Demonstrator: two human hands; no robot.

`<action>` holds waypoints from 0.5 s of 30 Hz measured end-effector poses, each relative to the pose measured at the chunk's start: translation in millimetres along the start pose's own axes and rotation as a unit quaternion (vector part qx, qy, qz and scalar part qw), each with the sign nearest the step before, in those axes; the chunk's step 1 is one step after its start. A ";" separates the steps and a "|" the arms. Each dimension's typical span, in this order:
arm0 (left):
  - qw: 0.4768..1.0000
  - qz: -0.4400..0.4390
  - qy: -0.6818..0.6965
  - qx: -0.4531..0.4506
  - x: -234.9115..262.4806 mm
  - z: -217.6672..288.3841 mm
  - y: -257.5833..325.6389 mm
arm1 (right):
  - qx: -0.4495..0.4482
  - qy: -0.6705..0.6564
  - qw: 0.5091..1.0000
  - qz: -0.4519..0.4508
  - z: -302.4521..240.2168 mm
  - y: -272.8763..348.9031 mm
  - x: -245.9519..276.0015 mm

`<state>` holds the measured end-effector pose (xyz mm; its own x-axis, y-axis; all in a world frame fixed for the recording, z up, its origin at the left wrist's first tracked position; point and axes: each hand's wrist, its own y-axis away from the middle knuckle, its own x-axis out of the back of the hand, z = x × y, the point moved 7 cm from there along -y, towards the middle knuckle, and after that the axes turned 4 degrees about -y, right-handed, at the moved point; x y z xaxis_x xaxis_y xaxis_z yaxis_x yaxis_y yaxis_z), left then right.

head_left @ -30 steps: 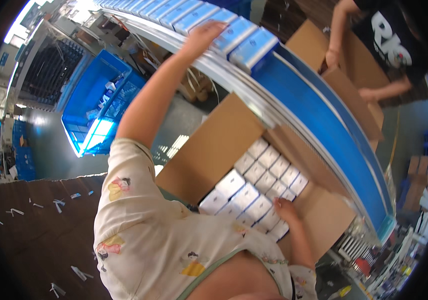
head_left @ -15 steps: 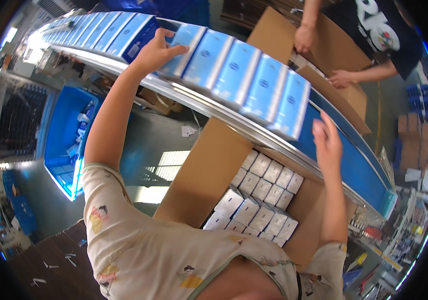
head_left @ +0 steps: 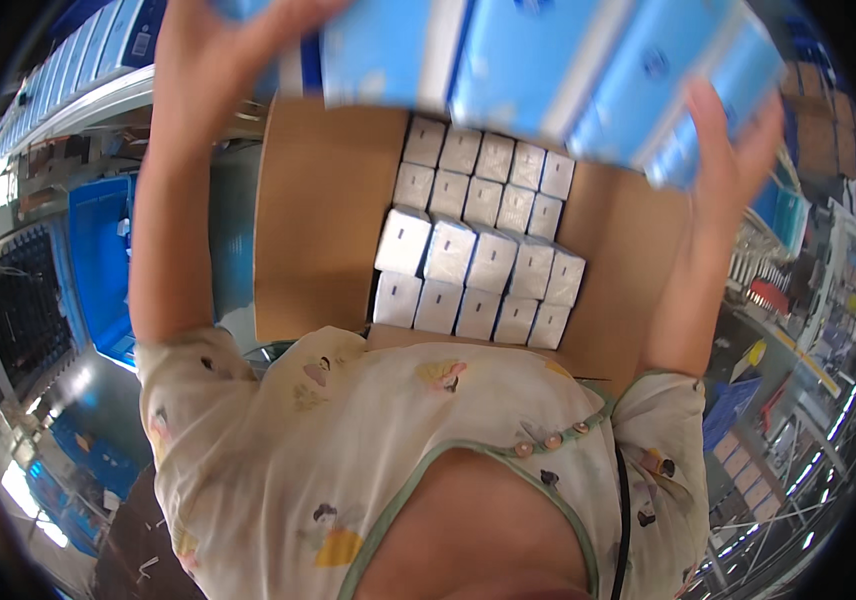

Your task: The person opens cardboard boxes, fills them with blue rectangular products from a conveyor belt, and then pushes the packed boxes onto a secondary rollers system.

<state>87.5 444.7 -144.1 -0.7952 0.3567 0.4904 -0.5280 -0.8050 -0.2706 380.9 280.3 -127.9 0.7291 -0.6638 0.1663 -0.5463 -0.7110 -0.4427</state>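
A row of several blue-and-white soft packs, which look like tissue packs [head_left: 538, 60], is squeezed between my two hands at the top of the view. My left hand [head_left: 213, 65] presses the row's left end, its thumb stretched over the near side. At the other end my right hand [head_left: 738, 145] grips the last pack. Below the row sits an open cardboard carton [head_left: 328, 220]. Inside it, white-ended packs [head_left: 488, 255] stand in neat rows, the nearer rows looking higher than the farther ones. The row's upper edge is cut off by the frame.
More blue packs [head_left: 98, 45] stand in line on the conveyor at the upper left. A blue bin [head_left: 98, 265] is on the floor to my left. Stacked brown boxes [head_left: 828, 110] are at the far right. The carton's side flaps stick out to both sides.
My right hand has closed on the row's right end. Both hands have brought the row off the conveyor, nearer to me and above the carton. My view has tipped down.
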 end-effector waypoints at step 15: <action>0.798 -0.435 -0.346 0.233 -264.8 -141.2 82.2 | -0.186 0.440 0.710 -0.518 308.4 172.3 5.1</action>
<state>212.6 351.0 -413.1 0.2514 0.6601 0.7078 -0.4938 -0.5415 0.6804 417.7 226.0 -475.0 0.3700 0.4875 0.7908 -0.0960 -0.8266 0.5545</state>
